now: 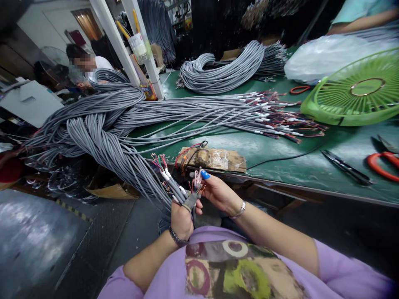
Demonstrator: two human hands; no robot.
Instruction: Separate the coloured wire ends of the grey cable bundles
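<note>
I see my left hand [181, 222] gripping gray cables [175, 185], my right hand [220, 194] pinching a small pale piece [197, 178] near the tabletop [280, 168].

The left hand [181, 220] grips grey cables [175, 187] — coloured wires [161, 161] exposed — beside the right hand [220, 193], near a wooden block [222, 160].

The cables [149, 110] are grey, ending in white sleeves [167, 173] and fine wires [160, 161] of red, green and black, perhaps other shades too, as the strands are tiny. The desk [274, 153] is dark green, the fan [321, 106] lime, the scissor handles [372, 161] orange-red. A fingertip cover [205, 174] is bright blue. The lilac shirt [158, 274] bears a patchwork of maroon, cream and yellow-green rings; yellow-and-black stripes mark the floor tape [73, 210].
</note>
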